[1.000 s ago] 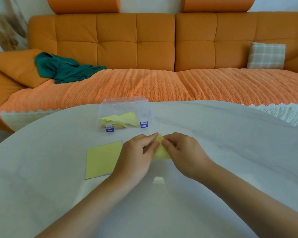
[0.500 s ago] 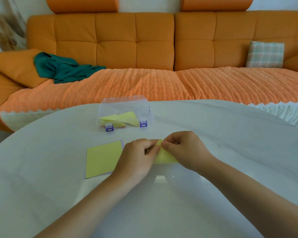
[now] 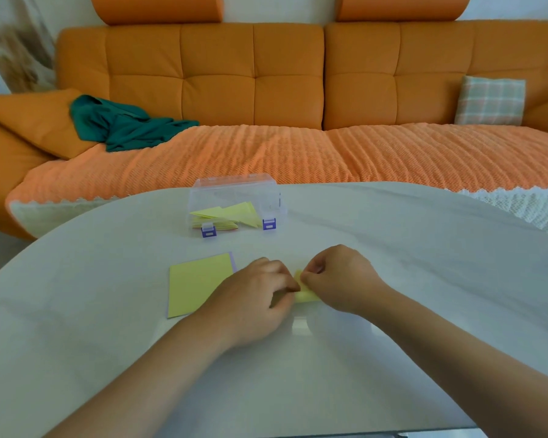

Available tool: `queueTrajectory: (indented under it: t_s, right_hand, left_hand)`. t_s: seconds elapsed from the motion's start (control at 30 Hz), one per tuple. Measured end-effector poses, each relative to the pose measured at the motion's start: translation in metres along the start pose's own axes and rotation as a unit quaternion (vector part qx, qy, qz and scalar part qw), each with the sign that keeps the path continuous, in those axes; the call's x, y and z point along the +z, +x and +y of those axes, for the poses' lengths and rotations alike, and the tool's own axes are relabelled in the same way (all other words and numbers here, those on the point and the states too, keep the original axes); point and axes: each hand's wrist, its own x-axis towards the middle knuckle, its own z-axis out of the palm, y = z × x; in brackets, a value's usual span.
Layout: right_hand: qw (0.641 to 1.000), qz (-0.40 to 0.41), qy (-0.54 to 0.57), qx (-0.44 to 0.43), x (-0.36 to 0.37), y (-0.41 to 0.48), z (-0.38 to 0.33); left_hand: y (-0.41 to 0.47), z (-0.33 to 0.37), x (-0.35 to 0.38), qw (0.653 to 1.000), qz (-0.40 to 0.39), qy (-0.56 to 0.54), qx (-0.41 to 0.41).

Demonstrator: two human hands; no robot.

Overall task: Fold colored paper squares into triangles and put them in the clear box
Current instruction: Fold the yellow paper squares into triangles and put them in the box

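Note:
A yellow paper piece (image 3: 305, 294) lies on the white table (image 3: 424, 279), mostly hidden between my two hands. My left hand (image 3: 257, 298) covers its left part with curled fingers, and my right hand (image 3: 339, 276) pinches its upper corner. To the left lies a small stack of paper squares (image 3: 196, 287) with a yellow sheet on top and a purple edge showing beneath. Behind them stands the clear box (image 3: 234, 205) with two purple latches, holding several folded yellow triangles.
An orange sofa (image 3: 266, 90) with a knitted throw runs along the far side of the table. A green cloth (image 3: 124, 124) and a plaid cushion (image 3: 491, 101) lie on it. The table's curved far edge passes just behind the box.
Both hands have stayed on the yellow paper, working it; less of the paper shows between them now than half a second ago. The stack and the box have not moved.

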Motion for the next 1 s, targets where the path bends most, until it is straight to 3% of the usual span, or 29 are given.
queueTrajectory:
  t_s: [0.17,0.27,0.4,0.53,0.83,1.0]
  right_hand:
    - [0.984,0.071,-0.150,-0.066,0.003,-0.002,0.000]
    - [0.969,0.106,-0.183,-0.125,0.001,-0.005,0.003]
    - [0.955,0.072,-0.214,-0.192,-0.003,-0.009,0.003]
    - [0.963,0.030,-0.213,-0.161,-0.005,-0.008,0.002]
    - [0.982,0.015,-0.152,-0.113,-0.005,-0.004,0.003]
    - [0.982,0.018,-0.148,-0.118,-0.006,-0.004,0.004]
  left_hand:
    - [0.000,0.002,-0.001,0.999,-0.017,0.030,0.020]
    - [0.000,0.002,0.000,0.999,-0.012,0.043,0.022]
    - [0.001,0.003,0.000,0.998,-0.011,0.052,0.028]
    - [-0.002,0.004,-0.001,0.996,-0.018,0.077,0.039]
    - [-0.017,0.018,0.003,0.981,-0.006,0.143,0.132]
    - [-0.028,0.025,0.011,0.992,-0.007,0.086,0.088]
